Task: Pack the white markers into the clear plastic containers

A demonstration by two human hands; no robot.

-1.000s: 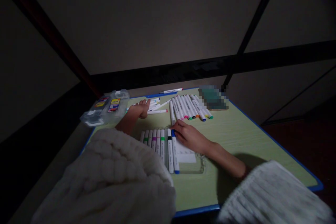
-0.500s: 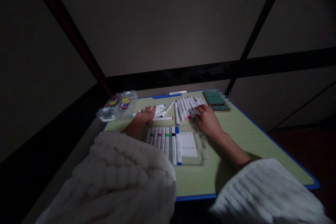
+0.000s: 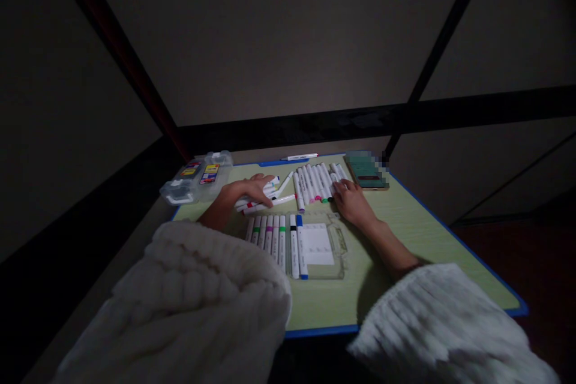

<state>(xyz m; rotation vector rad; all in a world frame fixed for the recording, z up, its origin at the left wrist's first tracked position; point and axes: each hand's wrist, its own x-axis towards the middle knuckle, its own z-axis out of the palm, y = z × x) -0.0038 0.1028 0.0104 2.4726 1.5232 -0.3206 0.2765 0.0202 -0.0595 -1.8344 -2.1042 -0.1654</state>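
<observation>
My left hand (image 3: 253, 188) lies with fingers spread over a loose pile of white markers (image 3: 271, 183). A red-tipped marker (image 3: 281, 200) lies along the pile's near side. My right hand (image 3: 353, 199) has its fingers curled on the lower ends of a few white markers (image 3: 341, 171), at the right end of a row of markers (image 3: 311, 183). Its fingertips are partly hidden. Nearer to me, a clear plastic case (image 3: 341, 264) lies flat, with several markers (image 3: 275, 240) side by side on its left. My left sleeve covers part of them.
A closed clear box (image 3: 177, 191) with bright labels stands at the table's left. A phone-like green-screened device (image 3: 366, 171) lies at the back right. One marker (image 3: 300, 157) rests along the far edge of the blue-rimmed table (image 3: 405, 222). A wall (image 3: 288, 42) rises behind.
My left hand has spread over the pile and the markers under it have shifted. By my right hand, the last markers now stand slightly apart from the row. The view has shifted a little.
</observation>
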